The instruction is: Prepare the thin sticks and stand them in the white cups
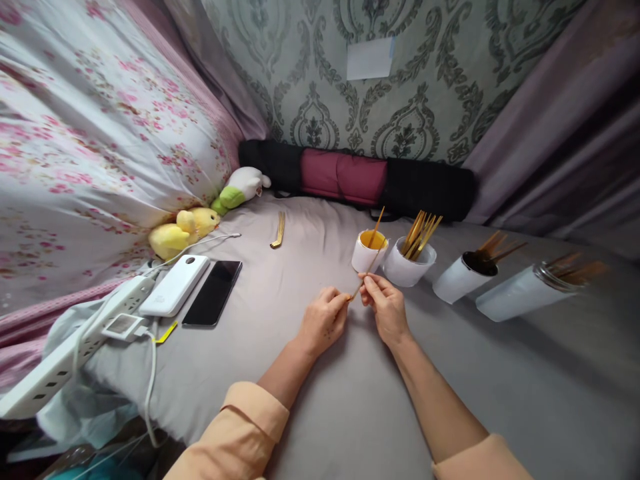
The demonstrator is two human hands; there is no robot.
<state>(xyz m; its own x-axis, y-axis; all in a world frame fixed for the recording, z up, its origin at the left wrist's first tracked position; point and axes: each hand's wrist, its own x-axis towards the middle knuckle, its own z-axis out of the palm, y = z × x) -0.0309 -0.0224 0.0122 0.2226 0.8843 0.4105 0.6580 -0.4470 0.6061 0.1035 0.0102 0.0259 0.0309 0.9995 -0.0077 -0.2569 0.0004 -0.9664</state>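
My left hand (326,321) pinches the lower end of a thin brown stick (357,291). Farther up, the fingers of my right hand (386,308) are closed on the same stick, which slants up in front of a small white cup (364,260) with a yellow inside. One stick (377,225) stands in that cup. Beside it, a wider white tub (404,271) holds several golden-brown sticks (420,237). To the right are a white-wrapped container (451,283) with a dark inside and a taller white one (520,293), both with sticks in them.
A small bundle of sticks (279,230) lies on the grey sheet (300,260). At left are a black phone (214,293), a white power bank (175,285), a power strip (85,343) with cables and plush toys (185,231). A black-and-maroon long bag (345,175) lies along the wall.
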